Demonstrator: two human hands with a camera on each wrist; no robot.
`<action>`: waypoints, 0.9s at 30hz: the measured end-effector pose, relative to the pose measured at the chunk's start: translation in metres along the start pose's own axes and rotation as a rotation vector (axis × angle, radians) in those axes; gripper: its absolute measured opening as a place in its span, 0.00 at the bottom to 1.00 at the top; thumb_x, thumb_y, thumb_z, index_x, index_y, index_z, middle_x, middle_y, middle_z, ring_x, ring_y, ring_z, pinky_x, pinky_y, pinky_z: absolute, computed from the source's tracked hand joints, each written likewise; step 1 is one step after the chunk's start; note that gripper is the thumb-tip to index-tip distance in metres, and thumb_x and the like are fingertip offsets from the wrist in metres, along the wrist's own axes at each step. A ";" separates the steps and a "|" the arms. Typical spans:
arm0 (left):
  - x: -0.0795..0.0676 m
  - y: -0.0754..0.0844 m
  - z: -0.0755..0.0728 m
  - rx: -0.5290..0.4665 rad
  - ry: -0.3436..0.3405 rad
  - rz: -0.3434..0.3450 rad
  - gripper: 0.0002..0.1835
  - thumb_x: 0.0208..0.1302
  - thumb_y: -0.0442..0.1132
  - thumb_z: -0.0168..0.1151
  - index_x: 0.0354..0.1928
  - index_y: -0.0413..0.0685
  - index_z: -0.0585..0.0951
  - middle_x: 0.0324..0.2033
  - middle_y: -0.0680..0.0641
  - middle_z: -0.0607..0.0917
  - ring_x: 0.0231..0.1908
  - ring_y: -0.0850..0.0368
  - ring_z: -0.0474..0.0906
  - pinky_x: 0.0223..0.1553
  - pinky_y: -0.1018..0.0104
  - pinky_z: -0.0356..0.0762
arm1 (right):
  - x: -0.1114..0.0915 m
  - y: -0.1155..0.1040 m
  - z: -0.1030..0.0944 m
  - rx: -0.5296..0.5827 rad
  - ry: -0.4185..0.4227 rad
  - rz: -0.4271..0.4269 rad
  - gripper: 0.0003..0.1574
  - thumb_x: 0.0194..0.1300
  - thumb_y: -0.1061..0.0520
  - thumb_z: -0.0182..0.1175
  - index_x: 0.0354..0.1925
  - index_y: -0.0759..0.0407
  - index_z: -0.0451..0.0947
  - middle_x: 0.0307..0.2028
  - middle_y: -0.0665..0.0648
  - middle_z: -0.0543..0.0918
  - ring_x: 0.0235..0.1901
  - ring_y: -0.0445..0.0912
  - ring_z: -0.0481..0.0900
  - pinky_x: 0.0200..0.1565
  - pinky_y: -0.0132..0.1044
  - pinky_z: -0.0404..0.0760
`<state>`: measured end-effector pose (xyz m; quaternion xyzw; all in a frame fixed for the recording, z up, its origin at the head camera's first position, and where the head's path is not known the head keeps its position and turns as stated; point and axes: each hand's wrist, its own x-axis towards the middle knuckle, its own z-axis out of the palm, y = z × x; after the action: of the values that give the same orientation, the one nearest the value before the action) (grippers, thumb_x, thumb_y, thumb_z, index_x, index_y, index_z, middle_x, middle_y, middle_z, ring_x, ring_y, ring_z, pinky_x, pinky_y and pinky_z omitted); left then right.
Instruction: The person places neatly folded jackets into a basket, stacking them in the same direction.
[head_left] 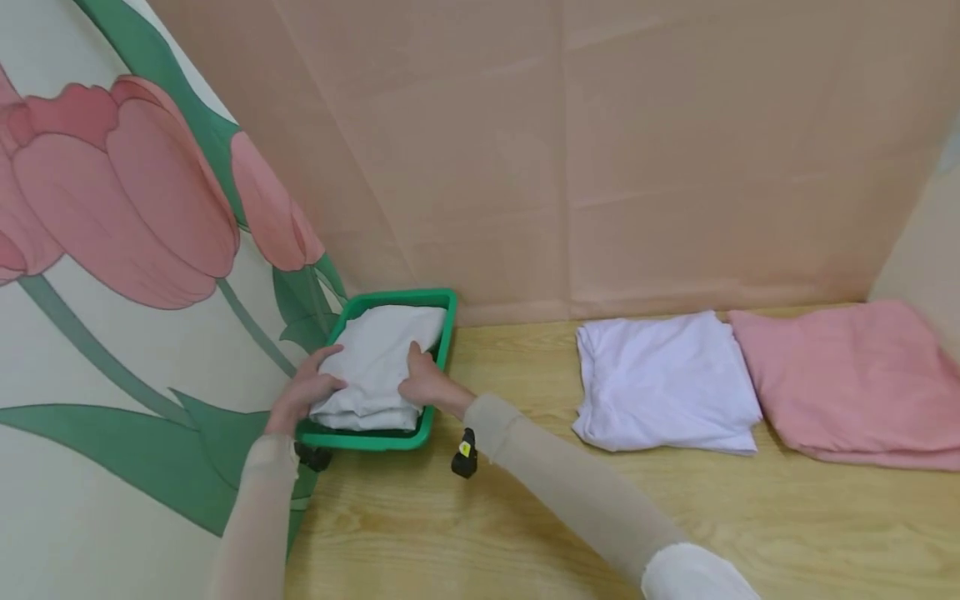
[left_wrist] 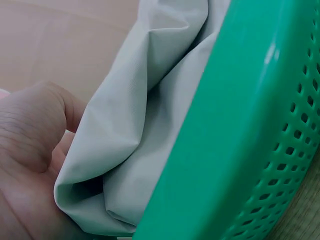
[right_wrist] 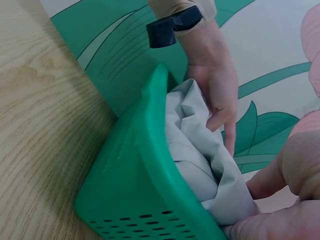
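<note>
Left hand [head_left: 303, 393], right hand [head_left: 433, 387] apparently half-curled round creased cloth [head_left: 375, 357] in perforated plastic basket [head_left: 367, 442]

The head view looks forward and down from above, set well back, taking in the light wood-grain desk [head_left: 510, 533], the creased pinkish-beige backdrop [head_left: 675, 167] and the white wall with painted pink tulips [head_left: 120, 192]. The left wrist view is very near and tilted, filled largely by the green perforated plastic basket [head_left: 367, 442] and the folded pale-grey cloth [head_left: 378, 358] in it. The right wrist view, rolled sideways and slightly less close, looks across the basket toward the tulip wall. Both wrist views share rim and cloth.
</note>
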<state>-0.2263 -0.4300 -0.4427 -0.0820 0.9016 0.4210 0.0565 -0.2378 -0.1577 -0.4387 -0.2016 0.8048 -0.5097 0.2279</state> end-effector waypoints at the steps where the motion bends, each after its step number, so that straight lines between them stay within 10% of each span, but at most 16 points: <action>1: 0.001 0.000 0.001 0.000 0.000 -0.007 0.41 0.63 0.31 0.62 0.77 0.52 0.59 0.78 0.37 0.48 0.76 0.37 0.42 0.72 0.39 0.47 | 0.000 0.000 0.000 -0.011 0.000 0.000 0.52 0.68 0.66 0.47 0.79 0.61 0.28 0.79 0.62 0.36 0.77 0.52 0.34 0.75 0.45 0.42; 7: -0.003 0.006 -0.001 0.004 0.005 -0.006 0.39 0.64 0.30 0.60 0.77 0.47 0.59 0.77 0.34 0.50 0.74 0.36 0.47 0.71 0.41 0.53 | -0.004 -0.006 -0.001 -0.059 -0.018 0.008 0.51 0.70 0.63 0.48 0.79 0.63 0.30 0.79 0.64 0.37 0.77 0.54 0.33 0.75 0.46 0.44; 13: -0.009 0.020 -0.005 0.017 0.024 -0.010 0.34 0.67 0.30 0.53 0.75 0.38 0.59 0.65 0.27 0.64 0.54 0.33 0.69 0.47 0.53 0.75 | -0.013 -0.017 -0.006 -0.099 -0.010 0.004 0.49 0.74 0.55 0.50 0.79 0.66 0.35 0.78 0.68 0.35 0.77 0.55 0.31 0.75 0.46 0.46; 18: -0.014 0.033 -0.007 -0.005 0.008 -0.049 0.32 0.73 0.36 0.50 0.75 0.35 0.57 0.71 0.28 0.59 0.69 0.32 0.60 0.67 0.42 0.63 | -0.024 -0.028 -0.014 -0.084 0.019 -0.057 0.49 0.74 0.53 0.52 0.78 0.67 0.37 0.78 0.68 0.37 0.78 0.54 0.30 0.75 0.46 0.43; 27: -0.026 0.052 -0.010 0.011 0.027 -0.033 0.34 0.75 0.41 0.49 0.76 0.36 0.54 0.71 0.27 0.60 0.71 0.32 0.57 0.68 0.40 0.60 | -0.031 -0.030 -0.027 -0.041 0.075 -0.105 0.49 0.73 0.51 0.57 0.78 0.65 0.43 0.78 0.64 0.51 0.77 0.54 0.48 0.75 0.46 0.52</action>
<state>-0.2111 -0.4022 -0.3928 -0.1020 0.9032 0.4137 0.0517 -0.2251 -0.1325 -0.3961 -0.2287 0.8114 -0.5115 0.1662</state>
